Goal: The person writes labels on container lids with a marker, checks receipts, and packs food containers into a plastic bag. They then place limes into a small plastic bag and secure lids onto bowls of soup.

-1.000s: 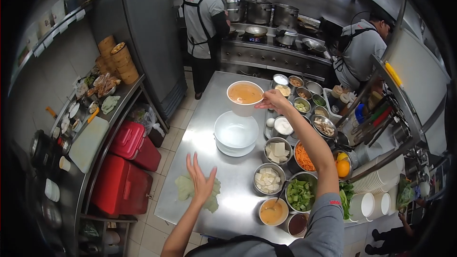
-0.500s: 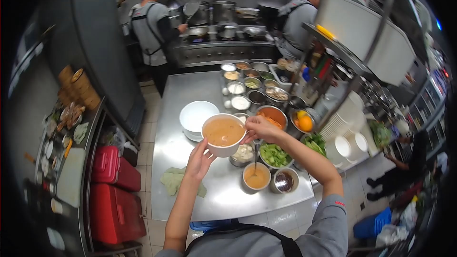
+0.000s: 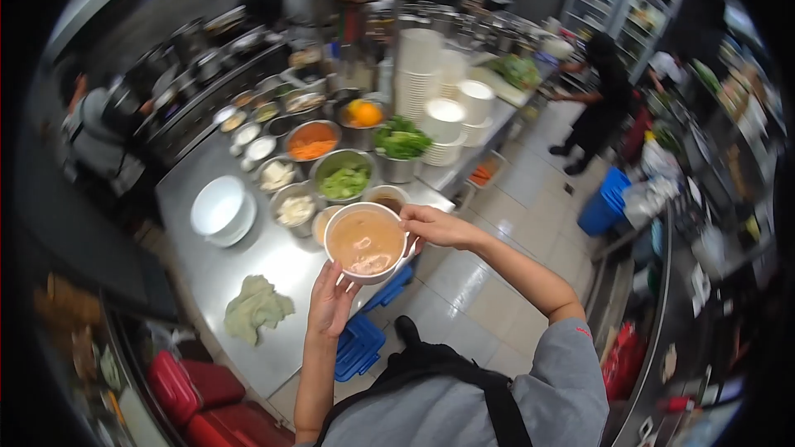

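A white bowl of orange-brown soup (image 3: 365, 240) is held up between my two hands, over the table's near right edge. My left hand (image 3: 333, 302) grips its lower left rim from below. On the opposite side, my right hand (image 3: 431, 226) pinches the upper right rim. Just behind the bowl, a container of orange sauce (image 3: 321, 225) and another of dark sauce (image 3: 387, 197) are partly hidden. Close by stand bowls of chopped lettuce (image 3: 344, 180) and pale white pieces (image 3: 294, 209).
On the steel table (image 3: 306, 298) lie a green cloth (image 3: 257, 310) and stacked white bowls (image 3: 222, 209). Blue crates (image 3: 358, 346) sit below its edge. Tiled floor (image 3: 472, 298) stretches right, with a blue bin (image 3: 604, 202) and a person in black (image 3: 598, 99). Another person (image 3: 108, 136) stands at the left.
My view and body have turned right. The bowl, still in both hands, has moved from above the table's middle to its near right edge. The floor aisle now shows more.
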Available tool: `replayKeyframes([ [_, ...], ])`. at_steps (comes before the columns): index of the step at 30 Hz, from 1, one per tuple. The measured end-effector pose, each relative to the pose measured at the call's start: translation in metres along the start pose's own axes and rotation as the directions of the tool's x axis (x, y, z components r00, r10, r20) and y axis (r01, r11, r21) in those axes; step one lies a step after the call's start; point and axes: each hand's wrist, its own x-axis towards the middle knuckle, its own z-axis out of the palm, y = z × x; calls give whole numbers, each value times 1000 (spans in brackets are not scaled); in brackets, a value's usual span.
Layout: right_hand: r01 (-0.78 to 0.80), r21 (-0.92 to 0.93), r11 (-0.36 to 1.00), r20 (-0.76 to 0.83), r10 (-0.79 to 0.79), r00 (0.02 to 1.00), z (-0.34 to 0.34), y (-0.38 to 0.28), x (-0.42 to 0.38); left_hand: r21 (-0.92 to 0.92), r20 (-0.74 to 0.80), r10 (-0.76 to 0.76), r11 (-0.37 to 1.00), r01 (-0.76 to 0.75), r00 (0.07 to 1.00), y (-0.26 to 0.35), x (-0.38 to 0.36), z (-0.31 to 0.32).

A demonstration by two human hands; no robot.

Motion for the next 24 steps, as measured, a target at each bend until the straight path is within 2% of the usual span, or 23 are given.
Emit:
replayKeyframes([
  [6, -45, -134, 990, -320, -1, 947, -23, 36, -111, 182, 188, -196, 970, 162, 962, -60, 11, 41],
  [9, -31, -28, 999, -471, 15, 882, -35, 60, -165, 239, 345, -330, 936, 258, 879, -95, 22, 77],
  [13, 28, 100, 995, -679, 48, 732, -52, 92, -237, 330, 461, -449, 887, 322, 765, -157, 43, 122],
  [17, 37, 95, 995, -833, 59, 550, -73, 119, -313, 417, 561, -555, 831, 369, 615, -229, 62, 174],
  [20, 22, 144, 989, -899, 121, 420, -86, 134, -369, 426, 579, -582, 813, 397, 570, -284, 57, 230],
  [21, 21, 168, 986, -907, 146, 394, -91, 141, -387, 460, 608, -591, 806, 372, 530, -301, 55, 249],
  [24, 59, 209, 976, -954, 190, 231, -102, 161, -438, 508, 636, -643, 765, 395, 427, -352, 45, 302],
])
